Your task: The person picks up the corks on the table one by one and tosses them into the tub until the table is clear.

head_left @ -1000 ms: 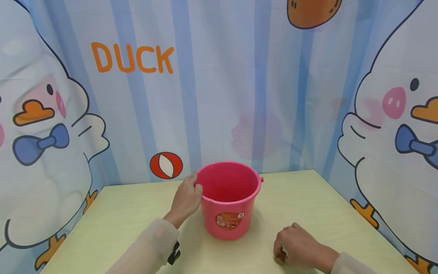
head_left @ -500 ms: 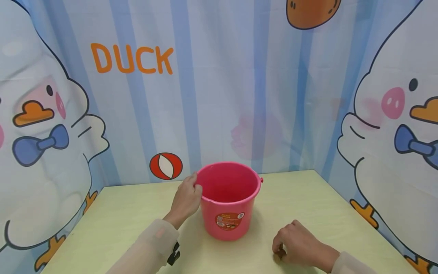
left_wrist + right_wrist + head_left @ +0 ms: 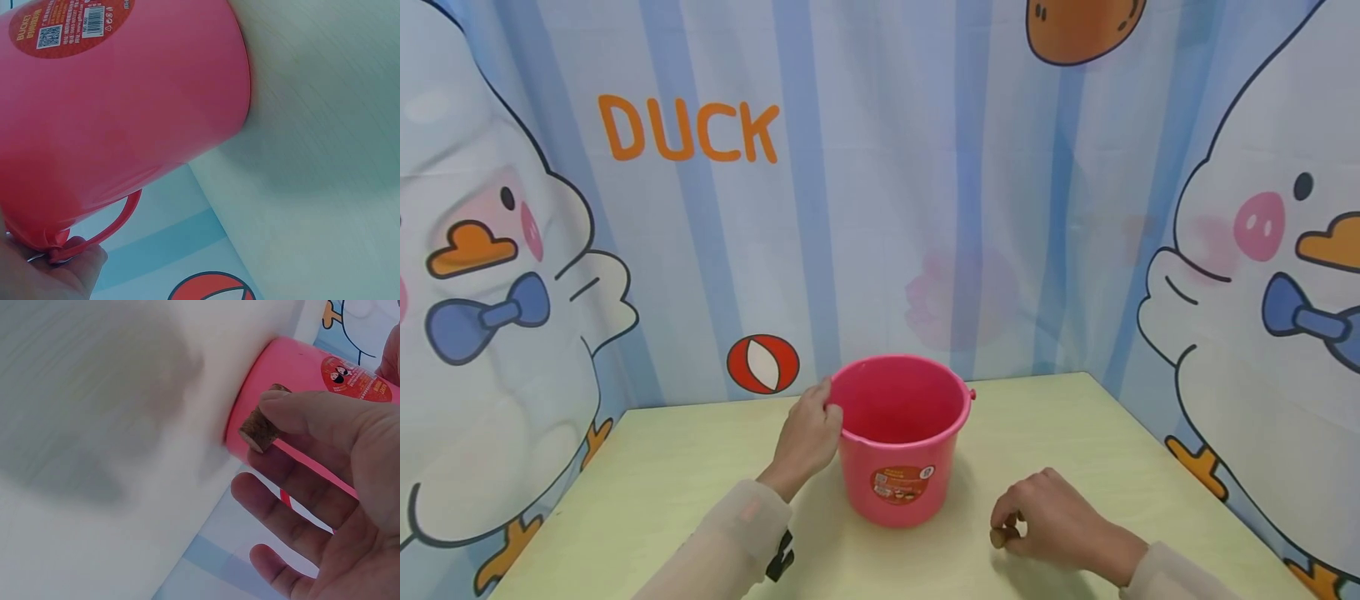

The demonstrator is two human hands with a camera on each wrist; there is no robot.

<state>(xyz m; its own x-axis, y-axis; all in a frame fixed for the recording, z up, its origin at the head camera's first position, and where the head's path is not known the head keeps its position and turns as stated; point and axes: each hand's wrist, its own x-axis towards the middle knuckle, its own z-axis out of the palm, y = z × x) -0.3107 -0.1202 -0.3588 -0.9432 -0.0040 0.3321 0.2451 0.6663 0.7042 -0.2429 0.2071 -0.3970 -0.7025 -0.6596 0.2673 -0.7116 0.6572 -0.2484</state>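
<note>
A pink bucket [image 3: 901,479] stands upright on the table, its round label facing me. My left hand [image 3: 808,435] grips the bucket's rim on its left side; in the left wrist view the fingers [image 3: 84,265] curl by the handle joint and the red handle [image 3: 119,222] hangs there. To the right of the bucket and apart from it, my right hand [image 3: 1048,521] pinches a small brown cork [image 3: 262,425] between thumb and fingers. The other fingers spread loosely in the right wrist view. From the head view I see inside the bucket only partly; its bottom is hidden.
The pale yellow table [image 3: 700,467] ends at a curtain [image 3: 880,208] printed with stripes and ducks, which hangs behind it and along both sides. A black strap [image 3: 781,557] shows under the left sleeve.
My right hand has risen a little from the tabletop with the cork and shifted slightly left, towards the bucket. The left hand and the bucket have stayed in place.
</note>
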